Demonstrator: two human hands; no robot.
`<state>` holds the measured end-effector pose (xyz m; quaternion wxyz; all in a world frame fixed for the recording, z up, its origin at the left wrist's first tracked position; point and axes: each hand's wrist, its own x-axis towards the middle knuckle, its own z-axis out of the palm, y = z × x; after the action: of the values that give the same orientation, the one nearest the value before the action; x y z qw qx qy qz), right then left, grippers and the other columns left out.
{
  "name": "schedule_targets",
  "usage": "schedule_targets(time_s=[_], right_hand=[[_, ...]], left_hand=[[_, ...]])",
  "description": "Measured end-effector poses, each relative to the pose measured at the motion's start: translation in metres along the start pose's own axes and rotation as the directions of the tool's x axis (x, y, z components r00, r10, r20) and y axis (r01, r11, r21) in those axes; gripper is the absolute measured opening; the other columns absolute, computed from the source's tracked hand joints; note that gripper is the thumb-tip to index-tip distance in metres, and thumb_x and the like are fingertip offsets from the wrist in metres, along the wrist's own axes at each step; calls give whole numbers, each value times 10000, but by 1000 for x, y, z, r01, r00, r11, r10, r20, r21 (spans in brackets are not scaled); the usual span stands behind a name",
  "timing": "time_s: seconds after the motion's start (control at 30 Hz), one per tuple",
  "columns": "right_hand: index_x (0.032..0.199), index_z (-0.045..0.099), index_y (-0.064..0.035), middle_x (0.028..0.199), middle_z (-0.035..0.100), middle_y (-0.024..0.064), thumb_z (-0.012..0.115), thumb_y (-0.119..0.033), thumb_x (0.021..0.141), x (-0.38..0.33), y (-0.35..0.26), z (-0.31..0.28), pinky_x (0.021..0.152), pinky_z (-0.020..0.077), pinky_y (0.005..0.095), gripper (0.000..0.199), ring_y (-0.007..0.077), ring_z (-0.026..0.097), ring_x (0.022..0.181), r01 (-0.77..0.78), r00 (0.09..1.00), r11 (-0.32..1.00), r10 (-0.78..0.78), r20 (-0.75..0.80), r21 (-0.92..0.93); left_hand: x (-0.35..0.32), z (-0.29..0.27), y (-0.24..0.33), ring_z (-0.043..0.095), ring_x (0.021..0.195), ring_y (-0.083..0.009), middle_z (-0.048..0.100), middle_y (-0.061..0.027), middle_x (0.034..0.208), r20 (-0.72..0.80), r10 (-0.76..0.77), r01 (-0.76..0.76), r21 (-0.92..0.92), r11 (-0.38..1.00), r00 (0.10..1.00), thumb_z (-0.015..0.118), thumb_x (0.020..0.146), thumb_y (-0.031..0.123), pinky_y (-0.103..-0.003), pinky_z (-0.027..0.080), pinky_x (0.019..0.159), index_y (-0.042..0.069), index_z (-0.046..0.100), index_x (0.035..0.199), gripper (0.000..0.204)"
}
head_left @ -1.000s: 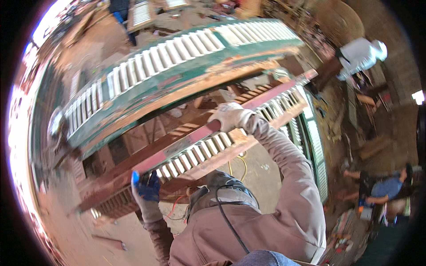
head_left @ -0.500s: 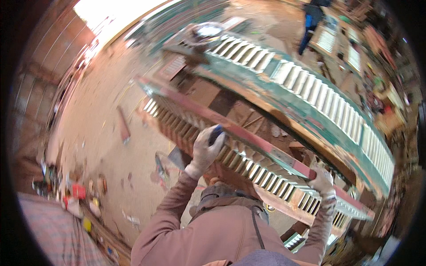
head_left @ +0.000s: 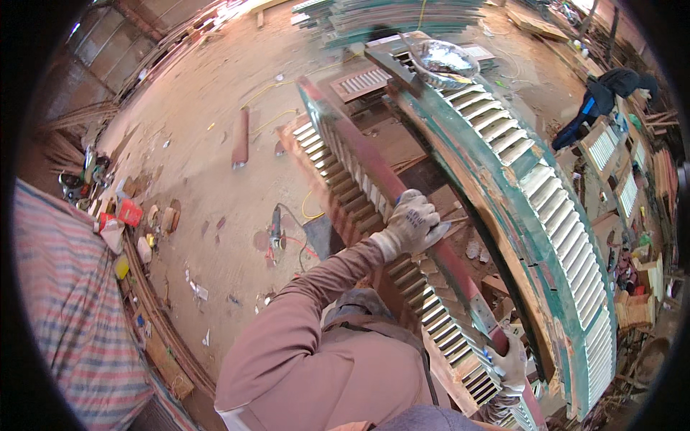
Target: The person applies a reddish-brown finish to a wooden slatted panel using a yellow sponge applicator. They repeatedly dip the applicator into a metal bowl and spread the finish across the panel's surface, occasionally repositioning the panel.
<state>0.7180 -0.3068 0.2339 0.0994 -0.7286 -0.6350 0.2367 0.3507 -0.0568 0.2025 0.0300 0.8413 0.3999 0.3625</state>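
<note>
Left hand (head_left: 413,223) now across rail (head_left: 456,271) (reddish)

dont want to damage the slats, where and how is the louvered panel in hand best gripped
Likely by its long red rail, from above: it forms the straight upper edge of the panel, beside the slats. The left hand and right hand grip that rail, spaced apart.

Dark printing (head_left: 415,218), too small to read, crosses the pale glove (head_left: 404,231) on the left hand (head_left: 412,223).
</note>
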Motion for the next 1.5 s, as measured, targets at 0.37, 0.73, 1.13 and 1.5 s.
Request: schedule_targets(time_s=[0.37,0.73,1.13,1.5], right_hand=[[1282,583,3,1125,676,178,711,-462,887,210,-205,-36,875,520,409,623,328,663,1003,468,820,883,-416,-392,42],[1221,637,-3,886,703,48,828,-32,787,587,-331,-4,657,532,246,474,101,633,716,516,843,475,-134,-521,713],[915,760,-56,799,728,11,902,-310,693,628,-389,-20,718,522,309,366,111,641,729,409,808,854,-175,-563,322],[603,482,-224,480,411,-51,824,-534,768,560,-359,-108,370,258,286,490,97,369,365,289,896,330,236,-375,899]], left_hand=[[-7,-15,-5,576,702,-277,552,-52,649,-59,18,-22,-81,996,998,717,819,304,-440,426,775,146,559,586,322],[-7,-16,-13,578,640,-259,596,-72,627,2,-17,17,-161,987,1000,692,838,323,-434,427,745,123,628,581,332],[-12,-18,-25,567,641,-247,560,-61,624,-35,-27,19,-215,977,999,708,827,294,-411,451,747,131,593,622,285],[5,-2,-20,552,642,-227,514,-28,607,-73,-31,16,-189,982,997,745,788,280,-391,426,751,159,565,577,302]])
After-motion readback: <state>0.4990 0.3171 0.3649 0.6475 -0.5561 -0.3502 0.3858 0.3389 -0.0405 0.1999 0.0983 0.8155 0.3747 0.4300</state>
